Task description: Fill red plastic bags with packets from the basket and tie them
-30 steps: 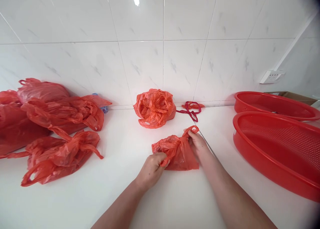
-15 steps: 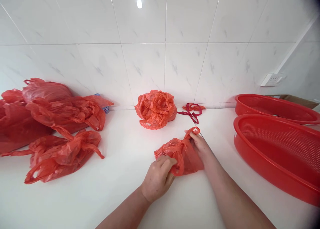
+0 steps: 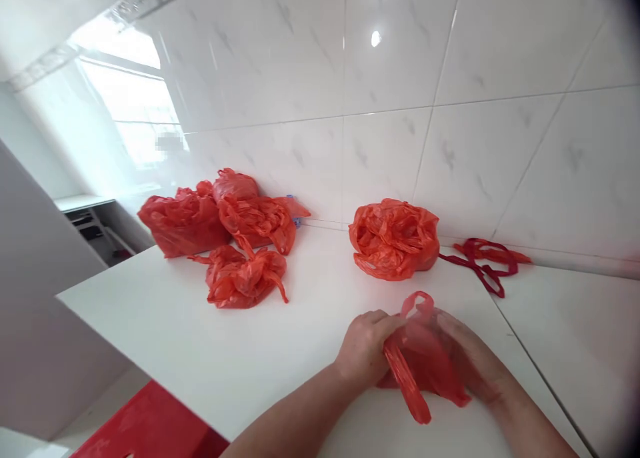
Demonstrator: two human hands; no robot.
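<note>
Between my hands, low on the white table, is a red plastic bag (image 3: 425,365) with a loop handle standing up at its top and a folded strip hanging toward me. My left hand (image 3: 367,345) is closed on the bag's left side. Against its right side lies my right hand (image 3: 467,351), slightly blurred, its fingers partly hidden behind the bag and gripping it. Just beyond stands a bunched red plastic bag (image 3: 395,241) by the wall. Dark red straps (image 3: 487,258) lie to its right.
Several filled red bags (image 3: 185,221) crowd the back left of the table (image 3: 300,338), with a knotted red bag (image 3: 245,278) in front of them. A tiled wall (image 3: 300,78) runs behind. Below the table's left edge is a red object (image 3: 150,425). A seam crosses the right side.
My view has swung left, so the red baskets are out of sight. The bag between my hands is turned and more upright. My right hand has shifted from its handle to its side.
</note>
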